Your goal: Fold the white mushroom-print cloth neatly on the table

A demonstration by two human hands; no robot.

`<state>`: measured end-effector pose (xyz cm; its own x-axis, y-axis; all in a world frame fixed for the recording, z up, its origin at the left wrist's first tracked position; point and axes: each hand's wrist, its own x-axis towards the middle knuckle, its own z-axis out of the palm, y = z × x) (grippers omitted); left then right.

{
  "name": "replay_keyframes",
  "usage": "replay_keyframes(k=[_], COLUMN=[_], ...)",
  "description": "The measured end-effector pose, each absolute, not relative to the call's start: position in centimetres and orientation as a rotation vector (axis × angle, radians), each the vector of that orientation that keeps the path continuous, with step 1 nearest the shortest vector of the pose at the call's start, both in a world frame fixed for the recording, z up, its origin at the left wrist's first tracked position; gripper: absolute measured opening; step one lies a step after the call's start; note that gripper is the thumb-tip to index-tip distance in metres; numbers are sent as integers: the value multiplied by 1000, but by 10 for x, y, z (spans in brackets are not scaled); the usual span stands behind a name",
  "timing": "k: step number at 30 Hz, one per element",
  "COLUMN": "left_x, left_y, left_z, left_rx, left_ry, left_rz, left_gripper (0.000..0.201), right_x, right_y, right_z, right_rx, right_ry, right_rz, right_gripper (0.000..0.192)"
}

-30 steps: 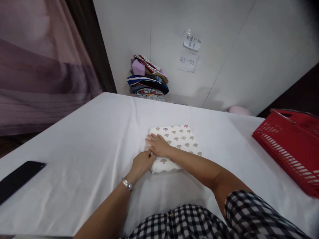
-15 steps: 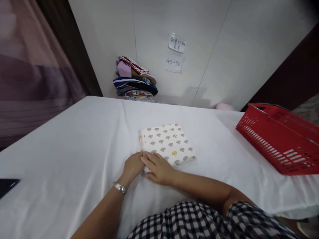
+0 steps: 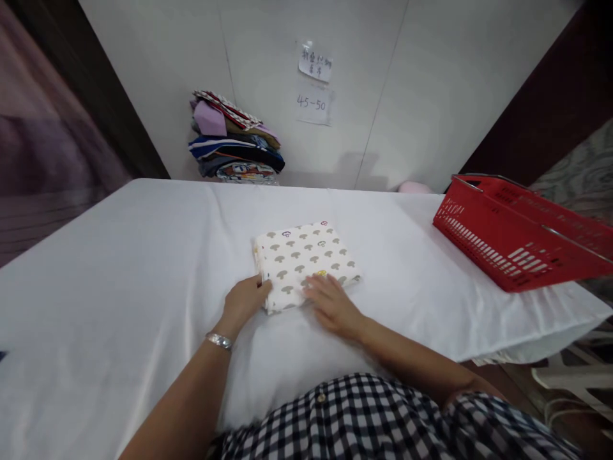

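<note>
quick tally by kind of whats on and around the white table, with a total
folded mushroom-print cloth: 1
red basket: 1
stack of folded clothes: 1
paper notes on the wall: 2
hands, left hand and right hand: 2
total: 7

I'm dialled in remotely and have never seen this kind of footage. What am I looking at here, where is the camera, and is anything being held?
There is no machine here: a person works with two bare hands. The one camera sits on their head and looks forward and down, so the arms enter from the bottom. The left hand, with a bracelet at the wrist, touches the near left corner of a folded mushroom-print cloth. The right hand lies flat on its near edge. Neither hand grips it. The cloth lies on a table with a white cover. A red basket stands at the right, and a stack of folded clothes sits against the far wall.
</note>
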<state>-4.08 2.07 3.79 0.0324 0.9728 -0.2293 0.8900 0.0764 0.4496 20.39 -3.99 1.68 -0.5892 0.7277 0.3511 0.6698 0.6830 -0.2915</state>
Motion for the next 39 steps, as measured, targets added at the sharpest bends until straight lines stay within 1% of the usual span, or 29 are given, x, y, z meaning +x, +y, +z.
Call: replay_keyframes(k=[2,4,8,10,12,15,16,18,20,24,30,35,39], left_x=[-41,-42,-43,-40,-33,-18,-13,-6,-4,-11,-17,-18,-21], left_y=[21,21,20,17,9,-5,-10,-17,-18,-13,-12,-15,-21], left_z=[37,35,32,33,34,31,28,20,11,4,5,0,3], left_rx=[1836,1827,1773,1776,1874,2246,2397,2633,2737,2736,2727,2753,2734], left_ry=[1892,1906,1961,2015,2055,1858,1722,1486,1417,1470,1494,1515,1506], left_rz=[251,287,416,547,753,1012,1018,920,775,580,546,538,565], left_gripper=[35,35,33,31,32,37,39,43,44,43,44,44,44], right_x=[232,258,287,290,290,288,288,288,288,290,295,298,301], right_y=[-33,-27,-17,-14,-10,-4,-3,1,2,0,-8,-10,-11], right_z=[11,2,-19,-23,-23,-16,-14,-10,-8,-5,1,1,1], right_rx=[-1254,-1356,-1568,-1619,-1639,-1673,-1689,-1726,-1762,-1835,-1869,-1847,-1800], right_ry=[-2203,-1973,-1601,-1509,-1505,-1589,-1626,-1694,-1764,-1923,-2124,-2178,-2172], right_rz=[138,188,465,571,588,526,505,466,428,311,150,143,240], right_gripper=[48,48,52,55,56,57,57,58,57,54,54,53,53])
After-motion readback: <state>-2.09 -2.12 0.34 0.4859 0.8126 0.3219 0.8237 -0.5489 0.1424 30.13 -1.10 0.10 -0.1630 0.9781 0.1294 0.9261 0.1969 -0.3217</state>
